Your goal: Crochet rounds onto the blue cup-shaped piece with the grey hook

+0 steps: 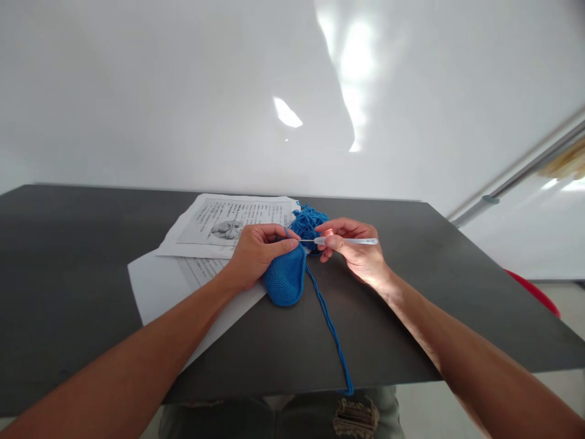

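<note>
Left hand (256,253) is pinching the blue crochet piece (285,277); my right hand (354,247) is gripping the hook (350,241), tip meeting its top edge.

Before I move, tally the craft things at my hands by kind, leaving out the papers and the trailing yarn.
Crochet hook: 1
Blue crocheted piece: 1
Tangled heap of blue yarn: 1
Total: 3

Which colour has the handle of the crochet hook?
White or pale grey, clearest in the head view.
</note>
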Demonstrator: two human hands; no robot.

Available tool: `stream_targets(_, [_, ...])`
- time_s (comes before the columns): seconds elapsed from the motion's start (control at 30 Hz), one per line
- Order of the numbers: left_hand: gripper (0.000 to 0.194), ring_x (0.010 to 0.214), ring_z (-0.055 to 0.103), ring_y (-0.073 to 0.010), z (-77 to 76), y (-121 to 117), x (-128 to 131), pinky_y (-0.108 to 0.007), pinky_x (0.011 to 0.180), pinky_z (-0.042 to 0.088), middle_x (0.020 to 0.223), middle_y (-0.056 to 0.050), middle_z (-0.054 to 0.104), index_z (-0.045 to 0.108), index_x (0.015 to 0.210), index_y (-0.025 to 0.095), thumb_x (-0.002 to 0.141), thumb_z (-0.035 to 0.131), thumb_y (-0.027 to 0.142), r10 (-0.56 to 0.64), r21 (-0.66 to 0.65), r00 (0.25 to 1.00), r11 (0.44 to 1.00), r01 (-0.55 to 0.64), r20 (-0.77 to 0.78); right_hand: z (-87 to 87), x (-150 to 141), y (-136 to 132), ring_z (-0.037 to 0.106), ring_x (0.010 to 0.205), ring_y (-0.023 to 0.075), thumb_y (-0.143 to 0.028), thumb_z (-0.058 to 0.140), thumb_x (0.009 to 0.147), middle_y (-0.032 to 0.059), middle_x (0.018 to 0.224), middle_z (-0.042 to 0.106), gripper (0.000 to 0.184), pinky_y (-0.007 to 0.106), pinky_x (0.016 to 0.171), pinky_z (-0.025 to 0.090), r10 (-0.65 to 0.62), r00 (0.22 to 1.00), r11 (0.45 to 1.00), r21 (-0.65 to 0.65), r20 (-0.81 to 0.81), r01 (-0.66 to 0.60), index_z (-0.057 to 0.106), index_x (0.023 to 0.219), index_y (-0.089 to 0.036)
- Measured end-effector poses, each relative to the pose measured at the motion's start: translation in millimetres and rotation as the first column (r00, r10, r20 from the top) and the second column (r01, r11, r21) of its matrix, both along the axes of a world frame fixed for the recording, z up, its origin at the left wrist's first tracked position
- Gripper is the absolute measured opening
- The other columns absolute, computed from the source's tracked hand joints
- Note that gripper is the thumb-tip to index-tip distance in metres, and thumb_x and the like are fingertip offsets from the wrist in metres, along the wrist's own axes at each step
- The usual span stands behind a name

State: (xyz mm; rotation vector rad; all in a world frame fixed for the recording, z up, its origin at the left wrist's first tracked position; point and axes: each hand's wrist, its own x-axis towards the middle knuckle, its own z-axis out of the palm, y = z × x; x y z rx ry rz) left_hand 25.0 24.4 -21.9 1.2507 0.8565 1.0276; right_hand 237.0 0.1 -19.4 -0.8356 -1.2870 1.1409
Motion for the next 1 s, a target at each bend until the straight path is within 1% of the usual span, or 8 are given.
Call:
stream_targets(0.13, [0.022, 0.065, 0.065, -0.0133, -2.3, 3, -1, -0.023, 0.062, 0.048, 0.076, -0.005, 0.078, 0.084, 0.081, 0.016, 0.067, 0.094, 0.032, -0.003, 0.009, 1.0, 1.0, 0.003, -0.009, -1.3, 0, 0, 0.068, 0.057, 0.0125, -0.042, 0.098, 0.068, -0.0002, 0.064, 0.07, 0.036, 0.024, 0.049, 0.062, 0.02, 1.0, 1.0, -0.021, -0.007, -0.02, 0.083, 0.088, -0.017])
stream_targets(0.3, [0.022, 0.069, 0.067, -0.0132, -1.5, 1, -1, -0.022, 0.066, 0.051, 0.078, -0.005, 0.079, 0.084, 0.081, 0.017, 0.068, 0.095, 0.031, -0.001, -0.009, 1.0, 1.0, 0.001, 0.006, -1.2, -2, -3, 0.067, 0.054, 0.0124, -0.038, 0.098, 0.07, 0.0, 0.064, 0.07, 0.032, 0.024, 0.048, 0.062, 0.052, 0.997, 0.998, -0.033, -0.051, -0.054, 0.084, 0.089, -0.017])
stream_targets(0.4, [0.022, 0.071, 0.068, -0.0142, 0.9, -1, 0, -0.023, 0.068, 0.053, 0.081, -0.005, 0.08, 0.084, 0.081, 0.017, 0.067, 0.095, 0.031, 0.02, -0.004, 1.0, 1.0, -0.02, 0.016, 0.7, -2, -6, 0.07, 0.054, 0.0145, -0.038, 0.098, 0.071, 0.0017, 0.068, 0.074, 0.032, 0.028, 0.053, 0.065, 0.023, 0.998, 0.999, -0.03, -0.066, -0.025, 0.084, 0.091, -0.017])
stream_targets(0.47, [0.023, 0.07, 0.068, -0.0145, 2.3, -3, 1, -0.024, 0.066, 0.052, 0.082, -0.005, 0.08, 0.084, 0.08, 0.017, 0.066, 0.095, 0.031, 0.045, 0.004, 0.999, 0.999, -0.045, 0.016, 2.6, -2, -8, 0.074, 0.057, 0.0172, -0.043, 0.095, 0.075, 0.0045, 0.072, 0.078, 0.033, 0.031, 0.057, 0.066, -0.004, 0.999, 1.0, -0.021, -0.051, 0.003, 0.083, 0.091, -0.017])
stream_targets(0.57, [0.022, 0.069, 0.068, -0.0154, 2.8, -6, 1, -0.024, 0.065, 0.053, 0.081, -0.006, 0.08, 0.085, 0.083, 0.017, 0.068, 0.094, 0.031, 0.059, 0.017, 0.998, 0.998, -0.059, -0.001, 5.4, -1, -10, 0.076, 0.057, 0.0203, -0.049, 0.089, 0.083, 0.0068, 0.075, 0.08, 0.034, 0.033, 0.057, 0.066, -0.028, 0.999, 1.0, -0.003, -0.043, 0.028, 0.083, 0.092, -0.017])
stream_targets(0.73, [0.027, 0.079, 0.074, -0.019, 1.5, -9, -1, -0.026, 0.07, 0.057, 0.091, -0.007, 0.083, 0.087, 0.095, 0.02, 0.071, 0.093, 0.029, 0.04, 0.058, 0.999, 0.998, -0.04, 0.014, 7.8, -1, -13, 0.078, 0.061, 0.0221, -0.041, 0.09, 0.083, 0.0065, 0.077, 0.081, 0.024, 0.036, 0.06, 0.069, -0.031, 0.997, 0.999, 0.035, -0.075, 0.034, 0.085, 0.093, -0.02])
stream_targets(0.83, [0.028, 0.075, 0.072, -0.0168, 3.0, -11, 0, -0.024, 0.067, 0.056, 0.087, -0.004, 0.082, 0.088, 0.099, 0.022, 0.071, 0.092, 0.026, 0.043, 0.051, 0.999, 0.998, -0.044, 0.015, 8.6, 0, -14, 0.079, 0.063, 0.0225, -0.039, 0.09, 0.084, 0.0064, 0.08, 0.082, 0.021, 0.036, 0.062, 0.07, -0.031, 0.997, 0.998, 0.047, -0.069, 0.034, 0.086, 0.094, -0.022])
stream_targets(1.0, [0.029, 0.067, 0.068, -0.0142, 8.2, -13, 2, -0.023, 0.06, 0.053, 0.08, -0.003, 0.08, 0.088, 0.097, 0.022, 0.069, 0.091, 0.023, 0.066, -0.001, 0.997, 0.998, -0.066, 0.041, 9.1, 1, -16, 0.08, 0.066, 0.0234, -0.041, 0.088, 0.086, 0.0061, 0.082, 0.082, 0.019, 0.038, 0.065, 0.071, -0.031, 0.998, 0.996, 0.078, -0.048, 0.035, 0.087, 0.096, -0.024])
